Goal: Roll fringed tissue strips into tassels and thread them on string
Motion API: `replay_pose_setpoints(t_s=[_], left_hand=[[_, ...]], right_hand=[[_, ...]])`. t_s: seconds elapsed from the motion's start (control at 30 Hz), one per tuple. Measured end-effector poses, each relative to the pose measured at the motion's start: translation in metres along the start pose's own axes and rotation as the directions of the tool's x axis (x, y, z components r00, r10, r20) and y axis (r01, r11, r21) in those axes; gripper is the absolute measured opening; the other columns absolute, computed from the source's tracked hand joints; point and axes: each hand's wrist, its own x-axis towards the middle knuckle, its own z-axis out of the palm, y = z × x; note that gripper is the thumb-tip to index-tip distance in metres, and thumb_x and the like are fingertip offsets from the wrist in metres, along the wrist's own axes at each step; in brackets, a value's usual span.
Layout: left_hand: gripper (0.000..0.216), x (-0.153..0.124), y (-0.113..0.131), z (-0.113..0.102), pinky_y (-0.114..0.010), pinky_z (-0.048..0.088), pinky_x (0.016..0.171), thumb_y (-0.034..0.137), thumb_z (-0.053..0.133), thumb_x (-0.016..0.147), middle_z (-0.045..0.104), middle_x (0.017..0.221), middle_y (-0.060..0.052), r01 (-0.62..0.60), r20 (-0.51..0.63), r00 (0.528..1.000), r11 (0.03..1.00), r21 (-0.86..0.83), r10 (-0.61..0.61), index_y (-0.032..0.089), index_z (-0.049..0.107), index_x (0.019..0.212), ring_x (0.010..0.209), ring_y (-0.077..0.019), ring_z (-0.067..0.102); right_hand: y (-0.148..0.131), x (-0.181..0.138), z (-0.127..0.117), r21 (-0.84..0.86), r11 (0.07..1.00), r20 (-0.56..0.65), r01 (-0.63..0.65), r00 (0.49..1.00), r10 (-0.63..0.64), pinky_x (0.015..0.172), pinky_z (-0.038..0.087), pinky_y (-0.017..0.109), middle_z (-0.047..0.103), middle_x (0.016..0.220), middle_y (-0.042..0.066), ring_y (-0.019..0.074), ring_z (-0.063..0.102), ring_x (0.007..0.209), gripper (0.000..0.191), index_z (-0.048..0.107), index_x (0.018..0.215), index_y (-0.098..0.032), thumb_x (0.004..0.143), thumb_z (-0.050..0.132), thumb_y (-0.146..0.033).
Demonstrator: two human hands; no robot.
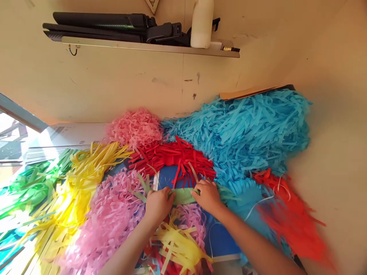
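A light green strip of fringed tissue paper [184, 196] stretches between my two hands, its cut fringes sticking out past both fists. My left hand [159, 202] pinches one end, thumb pointing inward. At the other end my right hand [208, 194] grips it the same way. Just beyond lies a bundle of red fringed paper [172, 154]. Pink fringed paper [117, 206] spreads beside my left hand, and yellow fringe strips [180, 246] lie below, between my forearms. Some fingertips are hidden behind the green paper.
A big heap of blue fringe [252, 130] fills the back right. Salmon-pink fringe [136, 128], yellow fringe [77, 191] and green fringe [37, 187] lie leftward. Red fringe [295, 221] and white string [259, 202] are at right. A wall shelf [137, 46] holds a white bottle [202, 25].
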Motion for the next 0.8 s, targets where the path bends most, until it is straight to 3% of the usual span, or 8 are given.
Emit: replay_pose_setpoints(t_s=[0.33,0.4,0.43,0.5,0.6,0.67,0.8], left_hand=[[0.03,0.005,0.0,0.004,-0.036,0.041,0.075,0.037,0.043,0.096,0.074,0.074,-0.008,-0.02,0.012,1.0,0.999,0.044,0.02,0.019,0.065,0.085,0.073,-0.0256,0.07],[0.027,0.004,-0.001,0.005,-0.039,0.041,0.079,0.035,0.044,0.096,0.074,0.085,-0.01,-0.028,-0.033,0.999,0.998,0.05,0.03,0.02,0.066,0.094,0.084,-0.0276,0.069],[0.025,0.004,-0.001,0.005,-0.041,0.041,0.084,0.033,0.044,0.097,0.074,0.095,-0.011,-0.064,-0.066,0.996,0.996,0.054,0.067,0.02,0.065,0.101,0.094,-0.029,0.067],[0.023,0.003,-0.004,0.005,-0.043,0.038,0.094,0.026,0.046,0.096,0.069,0.114,-0.012,-0.247,-0.104,0.962,0.967,0.068,0.253,0.023,0.064,0.111,0.11,-0.0292,0.06],[0.022,0.0,-0.009,0.004,-0.042,0.036,0.101,0.017,0.049,0.093,0.069,0.107,-0.007,-0.558,-0.063,0.825,0.826,0.079,0.562,0.025,0.067,0.104,0.104,-0.0235,0.06],[0.018,-0.002,-0.011,0.002,-0.044,0.033,0.105,0.016,0.054,0.09,0.069,0.097,-0.005,-0.614,-0.033,0.785,0.785,0.08,0.618,0.024,0.068,0.098,0.096,-0.0224,0.061],[0.024,-0.006,-0.01,0.001,-0.052,0.024,0.111,0.022,0.061,0.082,0.067,0.102,-0.008,-0.582,-0.061,0.803,0.803,0.125,0.592,0.019,0.067,0.104,0.1,-0.0272,0.06]], right_hand=[[0.0,0.004,0.001,-0.014,1.0,0.009,-0.012,1.0,0.012,0.078,0.031,0.034,0.069,0.086,0.002,0.0204,0.06,0.089,0.022,0.067,0.071,-0.022,0.089,0.065,-0.036],[-0.001,0.004,-0.001,-0.011,1.0,-0.012,-0.02,1.0,0.02,0.079,0.031,0.034,0.068,0.086,0.003,0.0212,0.059,0.089,0.018,0.067,0.075,-0.022,0.088,0.065,-0.034],[-0.002,0.003,-0.003,-0.014,1.0,-0.038,-0.02,0.999,0.019,0.08,0.031,0.035,0.068,0.089,0.003,0.0222,0.059,0.091,0.014,0.067,0.081,-0.022,0.088,0.066,-0.034],[-0.003,0.001,-0.009,-0.03,0.999,-0.084,0.042,0.995,-0.045,0.084,0.031,0.037,0.069,0.099,0.006,0.0245,0.057,0.098,0.009,0.068,0.093,-0.022,0.088,0.064,-0.029],[-0.004,-0.006,-0.017,-0.014,0.952,-0.023,0.307,0.951,-0.307,0.092,0.028,0.04,0.07,0.104,0.005,0.0237,0.056,0.102,0.018,0.069,0.098,-0.024,0.086,0.058,-0.017],[-0.003,-0.011,-0.02,0.023,0.901,0.048,0.433,0.9,-0.433,0.095,0.026,0.041,0.071,0.103,0.004,0.0224,0.057,0.101,0.027,0.069,0.102,-0.024,0.082,0.056,-0.012],[-0.002,-0.011,-0.022,-0.021,0.894,0.056,0.448,0.893,-0.447,0.098,0.027,0.043,0.071,0.106,0.007,0.0238,0.056,0.104,0.031,0.068,0.107,-0.021,0.079,0.056,-0.014]])
